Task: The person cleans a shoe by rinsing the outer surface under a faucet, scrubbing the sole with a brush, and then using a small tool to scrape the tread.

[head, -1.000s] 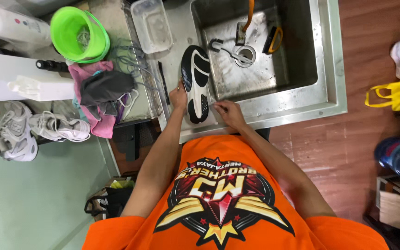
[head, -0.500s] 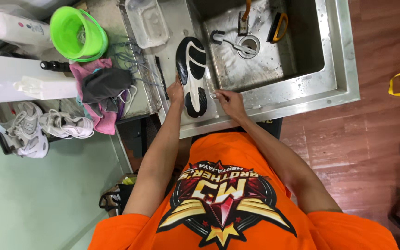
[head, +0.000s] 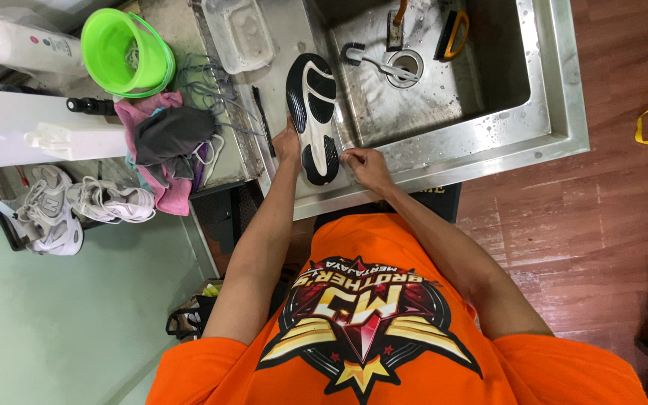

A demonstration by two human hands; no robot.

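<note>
**Shoe sole-up on the sink's edge, both our hands on it**

We see a shoe point(head: 312, 118) lying sole-up on the steel ledge just left of the sink point(head: 556, 90) basin, its black-and-white sole facing us, toe end pointing away from us and heel end nearest our body. Our left hand point(head: 288, 146) presses against the shoe's left edge near the middle, fingers curled onto its side. Our right hand point(head: 365, 166) sits at the heel end on the right, fingertips bunched together and touching the sole's edge; whether they pinch something small we cannot tell.

Inside the basin lie a white-handled brush point(head: 373, 61) beside the drain, and a black brush with a yellow handle point(head: 450, 26) farther back. A clear plastic tub point(head: 247, 34) stands on the counter beyond the shoe. To the left sit a green bucket point(head: 125, 52), a heap of pink and grey cloths point(head: 163, 146), and some loose laces. A pair of white sneakers point(head: 69, 208) rests lower left. Our orange shirt point(head: 369, 330) fills the foreground.
</note>
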